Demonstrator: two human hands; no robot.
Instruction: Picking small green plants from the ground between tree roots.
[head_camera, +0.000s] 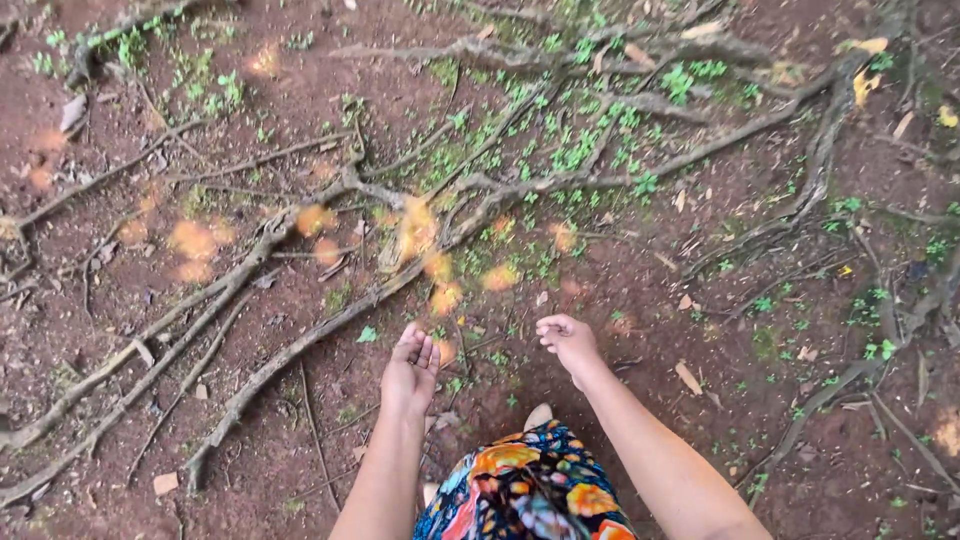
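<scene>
I stand on bare reddish soil crossed by tree roots. My left hand (410, 368) reaches forward with the fingers straight and held together; it holds nothing. My right hand (565, 340) is beside it with the fingers loosely curled inward; nothing shows in it. Both hands hover over the ground, not touching anything. Below them is my patterned garment (525, 490) in blue, orange and yellow, with a foot tip (538, 416) peeking out above it.
A long root (300, 350) runs diagonally from lower left toward the middle. More roots (700, 150) spread across the top and right. Small green plants (590, 140) and dry leaves (688, 377) dot the soil. Patches of sunlight (195, 242) lie at left.
</scene>
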